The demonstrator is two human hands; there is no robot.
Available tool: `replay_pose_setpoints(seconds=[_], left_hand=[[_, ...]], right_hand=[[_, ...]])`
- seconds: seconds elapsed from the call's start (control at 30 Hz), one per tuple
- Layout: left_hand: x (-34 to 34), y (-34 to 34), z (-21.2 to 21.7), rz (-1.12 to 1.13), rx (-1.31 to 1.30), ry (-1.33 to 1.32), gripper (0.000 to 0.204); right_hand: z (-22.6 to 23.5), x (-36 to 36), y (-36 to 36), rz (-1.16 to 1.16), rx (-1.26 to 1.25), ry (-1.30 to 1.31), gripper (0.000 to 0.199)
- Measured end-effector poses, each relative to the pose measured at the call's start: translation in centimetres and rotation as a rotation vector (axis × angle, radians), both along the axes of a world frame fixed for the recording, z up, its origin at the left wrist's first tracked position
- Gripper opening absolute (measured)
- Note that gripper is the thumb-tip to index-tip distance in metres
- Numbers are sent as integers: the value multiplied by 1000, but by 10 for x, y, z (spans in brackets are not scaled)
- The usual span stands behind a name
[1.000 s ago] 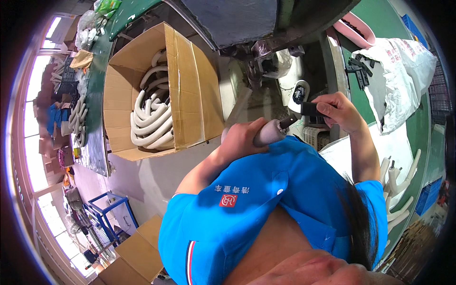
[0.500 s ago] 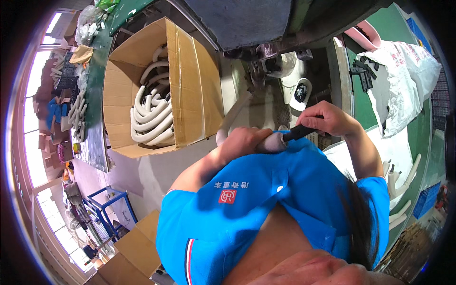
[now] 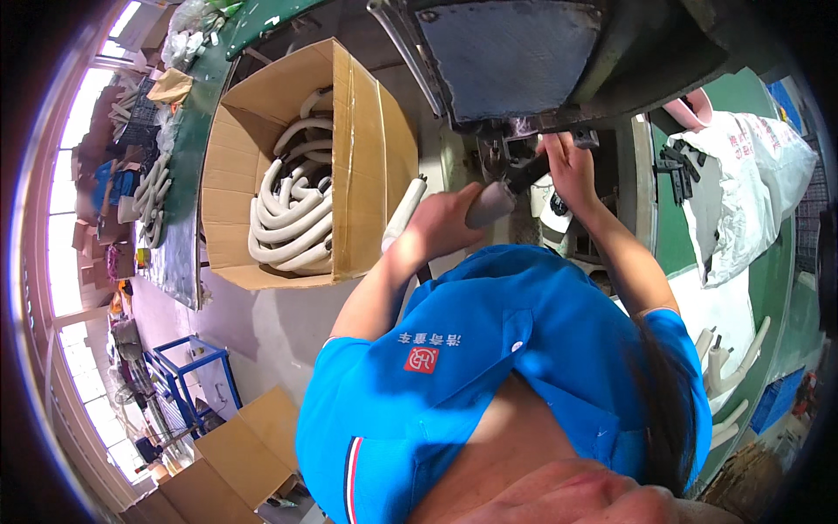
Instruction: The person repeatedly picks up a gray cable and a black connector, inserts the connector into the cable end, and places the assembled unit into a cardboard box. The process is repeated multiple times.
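My left hand is wrapped round a bent handlebar tube covered in pale grey foam. One end of it points up and away to the right, and the other shows past my wrist. At the right-hand end is a black plastic piece, pinched between the fingers of my right hand. Both hands are just below the metal fixture of a dark machine. I cannot tell whether the black piece touches the fixture.
On the left, a tall open cardboard box holds several foam-covered tubes. A green table on the right carries a white sack, loose black parts and more tubes. A blue metal frame stands lower left.
Both hands have moved up and away from my body toward the machine, carrying the tube and the black piece. My right arm is stretched further out.
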State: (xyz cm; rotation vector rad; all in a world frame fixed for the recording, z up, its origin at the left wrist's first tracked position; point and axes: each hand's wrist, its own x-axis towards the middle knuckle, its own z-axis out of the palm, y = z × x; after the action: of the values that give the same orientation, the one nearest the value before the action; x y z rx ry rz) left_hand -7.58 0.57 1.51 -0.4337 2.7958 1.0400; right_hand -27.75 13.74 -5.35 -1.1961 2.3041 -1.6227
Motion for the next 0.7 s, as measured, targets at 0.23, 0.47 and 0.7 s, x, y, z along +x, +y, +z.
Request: replay_pose_setpoints(seconds=[0.23,0.47,0.7], left_hand=[[-18,-52,3,57,37,55,62],[-20,-68,-22,24,-19,-14,55],[-33,-69,-27,-41,-52,-23,43]], right_hand=[[-23,-35,-72,-114,253,445,44],[-29,-25,-58,96,305,-663,35],[-165,-79,-78,78,336,-541,20]])
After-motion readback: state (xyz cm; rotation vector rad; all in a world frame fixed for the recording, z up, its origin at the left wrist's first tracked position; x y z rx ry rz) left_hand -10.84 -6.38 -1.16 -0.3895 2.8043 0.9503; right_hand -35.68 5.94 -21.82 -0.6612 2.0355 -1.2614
